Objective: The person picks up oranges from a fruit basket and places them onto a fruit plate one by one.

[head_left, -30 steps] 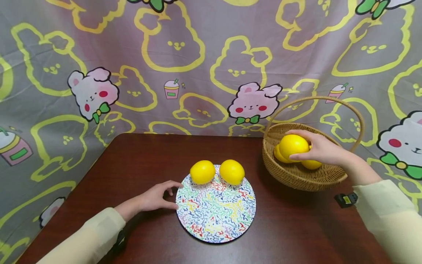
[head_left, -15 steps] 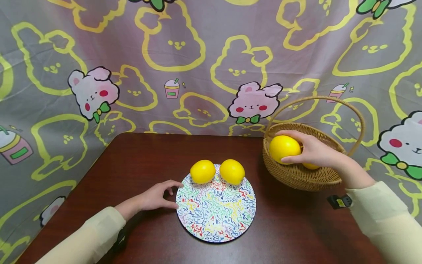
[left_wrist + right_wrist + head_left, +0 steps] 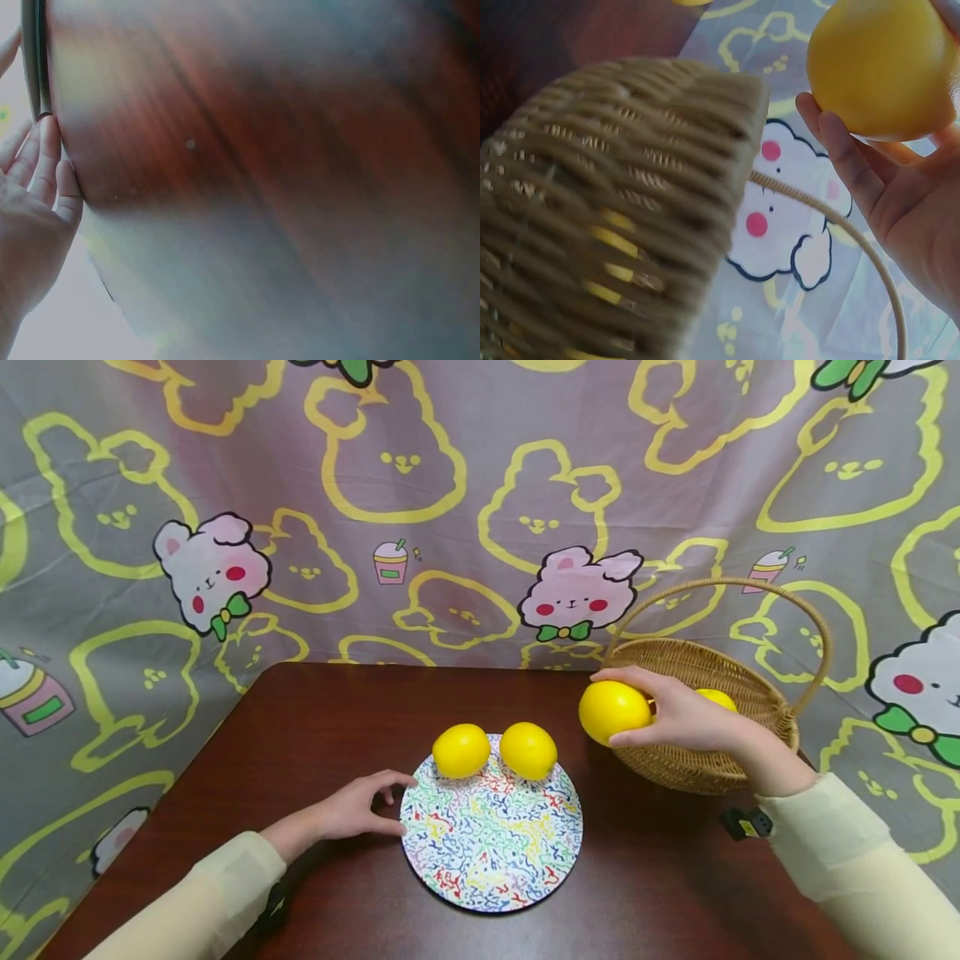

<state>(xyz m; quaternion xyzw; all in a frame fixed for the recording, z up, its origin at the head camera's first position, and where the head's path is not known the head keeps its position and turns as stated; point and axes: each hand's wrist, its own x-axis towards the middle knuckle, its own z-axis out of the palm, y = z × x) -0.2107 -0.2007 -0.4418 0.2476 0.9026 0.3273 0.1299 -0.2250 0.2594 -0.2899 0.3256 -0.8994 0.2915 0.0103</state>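
In the head view a yellow lemon (image 3: 613, 713) is held between the thumb and fingers of my right hand (image 3: 686, 718), raised over the near-left rim of a wicker basket (image 3: 675, 767). The right wrist view shows the same lemon (image 3: 881, 67) in the fingers, above the basket's woven side (image 3: 622, 195). A round plate (image 3: 487, 835) with colourful squiggles lies on the table, bearing two lemons side by side at its far edge, a left one (image 3: 461, 751) and a right one (image 3: 528, 751). My left hand (image 3: 348, 806) touches the plate's left rim with relaxed, spread fingers.
Another lemon (image 3: 717, 699) shows inside the basket, partly behind my right hand. The basket's tall arched handle (image 3: 813, 618) rises over it. A patterned curtain (image 3: 450, 552) hangs behind the dark wooden table (image 3: 322, 718).
My right hand has carried the lemon leftward from inside the basket to its left rim. My left hand, the plate and its two lemons have stayed in place.
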